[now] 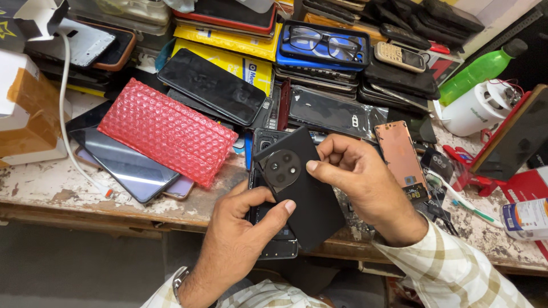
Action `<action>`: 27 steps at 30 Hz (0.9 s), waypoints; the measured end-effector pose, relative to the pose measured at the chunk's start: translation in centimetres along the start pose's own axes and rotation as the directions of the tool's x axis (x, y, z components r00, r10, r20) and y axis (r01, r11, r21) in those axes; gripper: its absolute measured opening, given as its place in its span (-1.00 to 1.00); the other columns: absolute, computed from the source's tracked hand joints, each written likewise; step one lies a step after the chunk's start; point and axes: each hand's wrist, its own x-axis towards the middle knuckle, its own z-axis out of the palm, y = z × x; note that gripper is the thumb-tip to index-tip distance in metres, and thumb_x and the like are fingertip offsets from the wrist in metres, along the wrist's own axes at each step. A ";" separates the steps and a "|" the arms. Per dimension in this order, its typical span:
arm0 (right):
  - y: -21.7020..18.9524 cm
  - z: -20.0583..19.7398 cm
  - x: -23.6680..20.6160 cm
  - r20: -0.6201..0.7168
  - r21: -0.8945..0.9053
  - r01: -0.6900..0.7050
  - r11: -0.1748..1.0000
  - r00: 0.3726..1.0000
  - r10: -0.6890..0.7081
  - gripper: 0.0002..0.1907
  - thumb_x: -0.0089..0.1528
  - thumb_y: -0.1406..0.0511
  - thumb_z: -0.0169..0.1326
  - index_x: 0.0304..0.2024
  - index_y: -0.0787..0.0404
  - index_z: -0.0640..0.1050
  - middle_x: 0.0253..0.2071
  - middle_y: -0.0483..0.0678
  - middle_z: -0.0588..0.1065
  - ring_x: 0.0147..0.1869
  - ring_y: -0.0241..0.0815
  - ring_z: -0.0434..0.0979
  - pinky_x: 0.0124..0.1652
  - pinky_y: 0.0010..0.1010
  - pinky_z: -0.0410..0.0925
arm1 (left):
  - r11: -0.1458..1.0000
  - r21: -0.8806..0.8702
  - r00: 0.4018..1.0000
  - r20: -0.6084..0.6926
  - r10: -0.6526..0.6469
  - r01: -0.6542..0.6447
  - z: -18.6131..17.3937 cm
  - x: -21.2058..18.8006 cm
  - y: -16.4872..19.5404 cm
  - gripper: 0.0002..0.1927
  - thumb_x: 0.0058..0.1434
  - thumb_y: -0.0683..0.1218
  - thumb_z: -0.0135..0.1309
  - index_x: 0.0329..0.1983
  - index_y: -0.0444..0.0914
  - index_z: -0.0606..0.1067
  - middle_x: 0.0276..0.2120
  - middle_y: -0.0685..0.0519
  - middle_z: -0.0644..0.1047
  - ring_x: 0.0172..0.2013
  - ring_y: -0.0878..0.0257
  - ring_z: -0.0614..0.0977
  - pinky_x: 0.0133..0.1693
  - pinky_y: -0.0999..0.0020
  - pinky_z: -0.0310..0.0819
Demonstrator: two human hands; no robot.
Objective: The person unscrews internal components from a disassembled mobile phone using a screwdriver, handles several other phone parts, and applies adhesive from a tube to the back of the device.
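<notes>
A black phone back cover (311, 197) with a round camera ring is held tilted above an opened black phone body (273, 242) lying at the bench's front edge. My left hand (240, 228) grips the cover's lower left edge, thumb on top. My right hand (357, 171) pinches its upper right edge beside the camera ring, thumb tip on the cover. Both wrists come from checked sleeves; a watch sits on the left one.
A red bubble-wrap pouch (165, 130) lies on tablets at left. Stacks of phones and cases with eyeglasses (324, 41) fill the back. A copper-coloured phone frame (401, 155), a white cup (476, 108), a green bottle (479, 69) and a red tool (471, 171) are at right.
</notes>
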 end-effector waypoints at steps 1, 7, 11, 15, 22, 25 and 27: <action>0.1 0.0 0.0 -0.010 -0.014 0.005 1.000 1.000 -0.005 -0.92 0.29 0.43 0.19 -0.24 0.35 0.55 -0.31 -0.14 0.50 -0.24 -0.41 0.44 -0.23 -0.53 0.30 | 1.000 0.004 1.000 0.001 0.000 0.000 0.0 0.0 0.0 -0.82 0.17 -0.12 0.26 -0.31 -0.37 0.64 -0.31 0.06 0.61 -0.27 0.37 0.64 -0.24 0.44 0.55; -0.4 -0.2 -0.5 -0.002 -0.101 0.000 0.995 1.000 0.000 -0.84 0.24 0.41 0.16 -0.13 0.34 0.60 -0.29 -0.19 0.50 -0.20 -0.45 0.47 -0.17 -0.61 0.35 | 0.998 0.011 0.998 -0.012 -0.055 0.055 -0.1 0.0 -0.2 -0.82 0.14 -0.12 0.27 -0.32 -0.36 0.65 -0.32 0.07 0.59 -0.30 0.38 0.63 -0.27 0.44 0.54; -0.8 0.2 -0.4 -0.047 -0.128 0.003 0.992 0.999 -0.009 -0.75 0.19 0.40 0.16 -0.07 0.29 0.56 -0.26 -0.20 0.54 -0.19 -0.46 0.51 -0.16 -0.60 0.39 | 0.998 0.064 1.000 -0.025 0.018 -0.017 -0.1 0.1 -0.5 -0.84 0.15 -0.13 0.28 -0.31 -0.35 0.64 -0.34 0.07 0.59 -0.28 0.38 0.61 -0.23 0.44 0.50; -0.8 0.3 -0.1 -0.086 -0.171 -0.022 0.985 0.996 0.007 -0.78 0.23 0.40 0.21 -0.08 0.35 0.57 -0.30 -0.14 0.52 -0.24 -0.42 0.47 -0.22 -0.55 0.35 | 1.000 0.019 1.000 -0.008 -0.003 0.003 0.0 0.0 -0.9 -0.83 0.15 -0.12 0.27 -0.35 -0.36 0.61 -0.34 0.08 0.58 -0.29 0.39 0.60 -0.23 0.44 0.50; 0.0 -0.4 -0.2 -0.042 -0.085 0.010 0.996 0.999 -0.013 -0.78 0.28 0.42 0.10 -0.03 0.37 0.59 -0.19 -0.09 0.58 -0.15 -0.37 0.53 -0.13 -0.53 0.39 | 0.996 -0.061 0.997 0.023 -0.068 0.070 -0.3 0.3 -1.6 -0.80 0.17 -0.11 0.27 -0.40 -0.37 0.59 -0.36 0.08 0.56 -0.31 0.41 0.56 -0.24 0.46 0.44; 0.0 -0.6 -0.2 -0.031 -0.042 -0.008 0.999 0.999 0.007 -0.74 0.26 0.43 0.09 -0.01 0.39 0.57 -0.15 -0.08 0.59 -0.11 -0.35 0.57 -0.09 -0.50 0.42 | 0.985 -0.112 0.991 0.045 -0.128 0.132 -0.4 0.4 -1.8 -0.79 0.17 -0.10 0.26 -0.42 -0.37 0.59 -0.37 0.10 0.55 -0.33 0.42 0.55 -0.27 0.46 0.44; -0.1 -0.8 -0.3 -0.011 -0.019 -0.019 1.000 1.000 0.018 -0.72 0.25 0.43 0.09 0.01 0.40 0.56 -0.13 -0.07 0.59 -0.09 -0.34 0.57 -0.06 -0.50 0.43 | 0.981 -0.126 0.989 0.048 -0.140 0.145 -0.5 0.3 -1.8 -0.79 0.17 -0.10 0.26 -0.42 -0.37 0.58 -0.36 0.10 0.54 -0.33 0.43 0.55 -0.27 0.47 0.44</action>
